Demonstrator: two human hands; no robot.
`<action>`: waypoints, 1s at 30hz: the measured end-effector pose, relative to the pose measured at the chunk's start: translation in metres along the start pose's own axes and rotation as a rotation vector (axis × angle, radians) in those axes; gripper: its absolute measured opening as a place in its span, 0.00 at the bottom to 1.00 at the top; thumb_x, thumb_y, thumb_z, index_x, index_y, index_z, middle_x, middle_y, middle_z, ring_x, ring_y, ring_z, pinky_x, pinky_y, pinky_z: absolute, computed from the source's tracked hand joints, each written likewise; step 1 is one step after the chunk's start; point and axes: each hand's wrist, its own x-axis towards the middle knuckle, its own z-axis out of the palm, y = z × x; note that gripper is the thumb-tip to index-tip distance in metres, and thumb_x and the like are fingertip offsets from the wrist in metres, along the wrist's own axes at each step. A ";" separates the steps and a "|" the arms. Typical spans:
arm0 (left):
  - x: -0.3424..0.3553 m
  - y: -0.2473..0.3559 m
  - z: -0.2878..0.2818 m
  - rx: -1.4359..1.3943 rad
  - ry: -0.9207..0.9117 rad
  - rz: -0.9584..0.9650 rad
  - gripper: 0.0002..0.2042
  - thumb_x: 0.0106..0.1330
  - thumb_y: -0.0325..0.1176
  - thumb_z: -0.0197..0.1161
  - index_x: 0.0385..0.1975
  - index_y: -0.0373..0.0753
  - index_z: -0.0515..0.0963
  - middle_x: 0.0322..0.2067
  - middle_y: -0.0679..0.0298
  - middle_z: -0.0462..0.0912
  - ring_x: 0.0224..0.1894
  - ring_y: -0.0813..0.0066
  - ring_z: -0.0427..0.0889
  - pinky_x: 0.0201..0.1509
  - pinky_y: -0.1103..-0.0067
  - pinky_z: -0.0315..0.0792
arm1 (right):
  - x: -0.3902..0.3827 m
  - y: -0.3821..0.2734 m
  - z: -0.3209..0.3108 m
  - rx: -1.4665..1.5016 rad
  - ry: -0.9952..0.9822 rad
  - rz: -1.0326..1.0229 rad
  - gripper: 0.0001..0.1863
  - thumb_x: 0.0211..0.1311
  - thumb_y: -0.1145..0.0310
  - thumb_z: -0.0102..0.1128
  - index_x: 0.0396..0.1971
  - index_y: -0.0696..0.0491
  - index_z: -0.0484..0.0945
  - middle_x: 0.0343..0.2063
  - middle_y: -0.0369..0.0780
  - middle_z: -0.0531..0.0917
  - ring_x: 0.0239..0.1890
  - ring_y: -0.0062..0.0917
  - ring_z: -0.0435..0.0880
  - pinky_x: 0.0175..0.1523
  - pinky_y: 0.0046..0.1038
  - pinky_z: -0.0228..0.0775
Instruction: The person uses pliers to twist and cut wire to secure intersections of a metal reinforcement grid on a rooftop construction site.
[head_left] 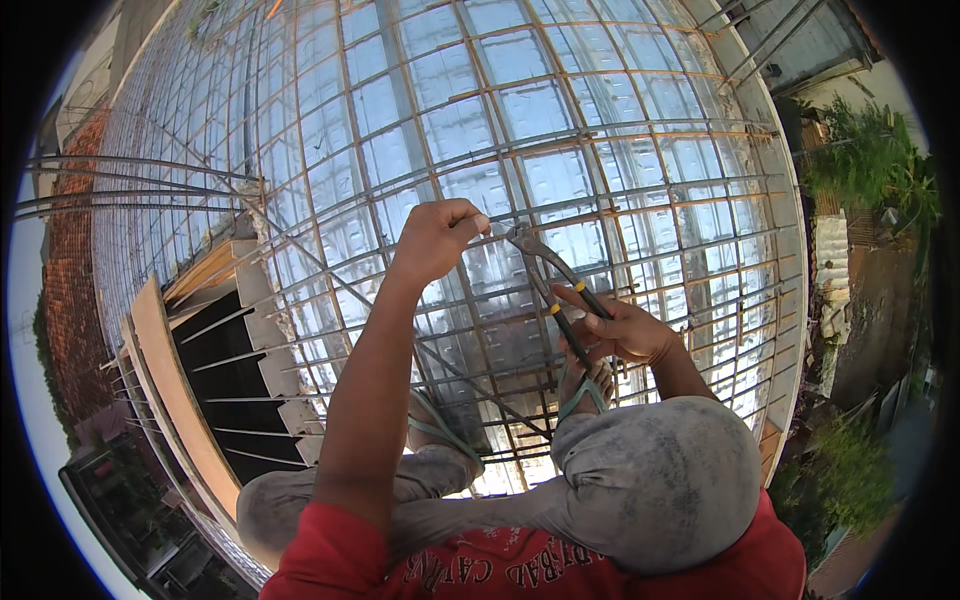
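Note:
My left hand (436, 240) is closed in a pinch, thumb and forefinger together just above the steel bar grid (500, 152). Whatever lies between those fingertips is too small to make out. My right hand (638, 332) grips a pair of tying pincers (540, 262) by its black handles with yellow bands. The handles stand apart, and the pincer head sits at a bar crossing, close to the left fingertips. My feet in green-strapped sandals rest at the grid below my hands, and my knees are bent on both sides.
Shiny metal decking (452, 132) lies under the bars. To the left is a dark opening with a wooden board edge (175, 350) and bars crossing it. Long loose bars (140, 180) stick out at far left. A pale slab edge (790, 250) runs along the right, with trees beyond.

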 end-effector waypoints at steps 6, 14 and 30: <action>-0.008 -0.054 0.027 -0.616 -0.371 0.055 0.12 0.68 0.40 0.64 0.32 0.38 0.86 0.21 0.72 0.77 0.24 0.83 0.67 0.30 0.78 0.63 | -0.014 0.039 -0.032 -0.331 0.027 -0.094 0.36 0.70 0.51 0.60 0.69 0.55 0.63 0.51 0.43 0.83 0.55 0.28 0.80 0.61 0.32 0.71; -0.012 -0.041 -0.008 -0.268 0.003 -0.153 0.17 0.72 0.46 0.61 0.37 0.37 0.84 0.21 0.71 0.74 0.26 0.84 0.68 0.33 0.80 0.63 | -0.055 0.039 -0.021 -0.119 -0.092 0.192 0.34 0.72 0.52 0.57 0.72 0.50 0.61 0.49 0.43 0.84 0.54 0.29 0.81 0.58 0.36 0.76; -0.063 -0.059 0.134 -1.294 0.192 -0.324 0.12 0.71 0.38 0.64 0.46 0.38 0.83 0.30 0.73 0.76 0.32 0.83 0.74 0.42 0.81 0.73 | -0.008 0.040 0.010 -1.364 1.039 -0.323 0.43 0.60 0.50 0.68 0.70 0.56 0.61 0.65 0.51 0.62 0.65 0.49 0.63 0.66 0.48 0.58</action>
